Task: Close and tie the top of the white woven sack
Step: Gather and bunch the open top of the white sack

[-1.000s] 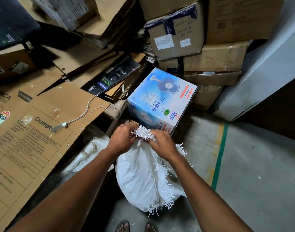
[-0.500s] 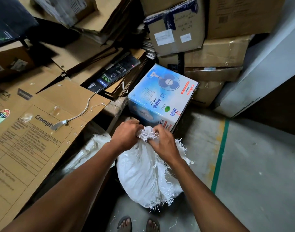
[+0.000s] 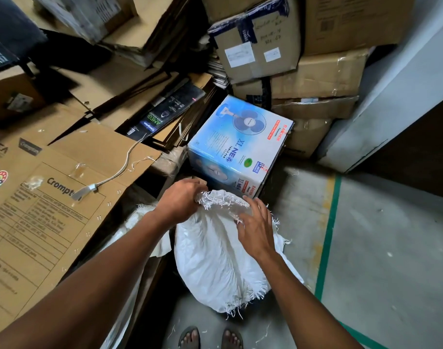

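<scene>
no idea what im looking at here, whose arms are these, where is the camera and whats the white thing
There is no machine here. The picture comes from a wide-angle camera worn on a person's head, looking forward and down, so the two arms reaching in from the bottom are that person's own, and their sandalled feet show at the lower edge.

The white thing is a woven sack standing on the concrete floor, with a frayed top edge. The left hand grips the bunched top of the sack. The right hand rests on the sack with its fingers spread, not clenched. No knot or tie shows yet.

Just behind the sack sits a blue fan box. Brown cardboard boxes are stacked beyond it, and flattened cardboard lies to the left.
</scene>
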Motion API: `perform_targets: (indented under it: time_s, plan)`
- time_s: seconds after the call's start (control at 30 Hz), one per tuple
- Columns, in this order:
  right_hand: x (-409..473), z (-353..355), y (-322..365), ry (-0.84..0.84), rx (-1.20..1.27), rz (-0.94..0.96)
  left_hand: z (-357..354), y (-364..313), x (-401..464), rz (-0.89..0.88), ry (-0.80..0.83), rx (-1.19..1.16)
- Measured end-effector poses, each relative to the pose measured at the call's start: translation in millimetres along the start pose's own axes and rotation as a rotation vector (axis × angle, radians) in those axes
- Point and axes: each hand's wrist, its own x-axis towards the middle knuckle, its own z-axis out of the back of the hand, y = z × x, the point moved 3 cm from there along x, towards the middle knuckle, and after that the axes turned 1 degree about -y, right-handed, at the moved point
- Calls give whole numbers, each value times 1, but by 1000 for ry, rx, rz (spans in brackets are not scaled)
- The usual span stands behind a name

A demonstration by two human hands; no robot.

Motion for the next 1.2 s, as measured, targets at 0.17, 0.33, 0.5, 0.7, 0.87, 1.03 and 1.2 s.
perform_targets:
  time_s: [0.17,0.33,0.5,0.7,0.87,1.03,1.2]
  plan:
    - [30,14,-12,96,154,88,5,9,1,14,25,26]
    - [38,27,-11,127,267,99,11,16,3,-5,27,35]
    - [39,25,-7,98,306,94,9,22,3,19,25,35]
    - [44,23,-14,101,292,48,-13,15,-11,-84,121,7]
    - [50,22,-11,159,246,84,-50,-8,-31,-211,189,12]
    - [49,19,-7,193,345,13,-83,-44,-31,-212,186,-33]
    - [49,16,-2,204,415,-25,-91,-65,-26,-148,18,-57]
